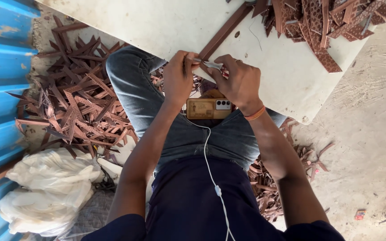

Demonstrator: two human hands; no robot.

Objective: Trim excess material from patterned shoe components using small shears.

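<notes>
Brown strip (pixel 223 32), one, lies on the white surface (pixel 166 22); both hands, left (pixel 179 76) and right (pixel 240 82), grip closed on its near end.

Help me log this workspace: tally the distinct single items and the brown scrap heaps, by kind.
White board: 1
Phone: 1
White cable: 1
White sacks: 1 bundle
Brown strip heaps: 3, floor left, floor right, on board
Total: 7

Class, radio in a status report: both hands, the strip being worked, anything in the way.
Left hand and right hand both grip the near end of a long brown strip. Strip lies flat on white board. Small metal tool between hands. Nothing in the way.
</notes>
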